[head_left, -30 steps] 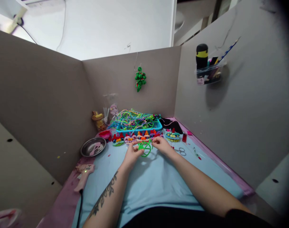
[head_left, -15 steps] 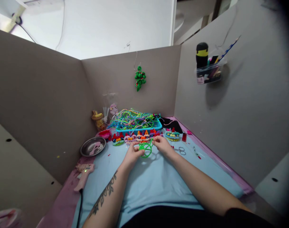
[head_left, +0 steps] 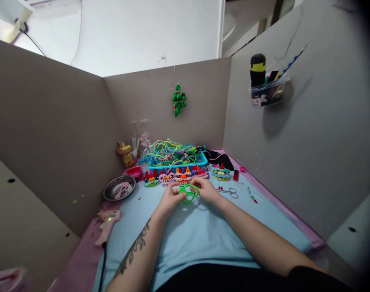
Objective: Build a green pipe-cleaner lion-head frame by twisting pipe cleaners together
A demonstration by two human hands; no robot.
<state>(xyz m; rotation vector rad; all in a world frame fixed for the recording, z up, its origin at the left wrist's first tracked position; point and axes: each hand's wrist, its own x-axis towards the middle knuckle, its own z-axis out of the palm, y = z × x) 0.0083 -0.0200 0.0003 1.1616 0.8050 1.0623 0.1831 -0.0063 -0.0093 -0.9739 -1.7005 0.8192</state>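
Bright green fuzzy cord (head_left: pixel 190 194), bent into loops, is held above the blue cloth between my hands. My left hand (head_left: pixel 172 196) pinches the gathered part of the loops between thumb and fingers. On the other side, my right hand (head_left: pixel 204 190) has its fingers closed on the cord at the upper right of a loop; the exact fingertip contact is partly hidden. Just beyond my hands stands a row of finished-looking fuzzy figures (head_left: pixel 183 176) in several colours. Scissors (head_left: pixel 232 192) lie to the right of my right hand.
Behind the figures, a blue basket (head_left: pixel 154 166) overflows with coloured cords (head_left: pixel 172 152). A metal bowl (head_left: pixel 108 190) and a pink glue gun (head_left: pixel 107 227) with a black cable lie left. Grey partitions enclose the table. A clear holder (head_left: pixel 268 95) hangs right, a green ornament (head_left: pixel 179 101) at the back.
My right hand has moved slightly left and down, closer to my left hand. The green cord's upper right end has come down, and its loops look rounder.
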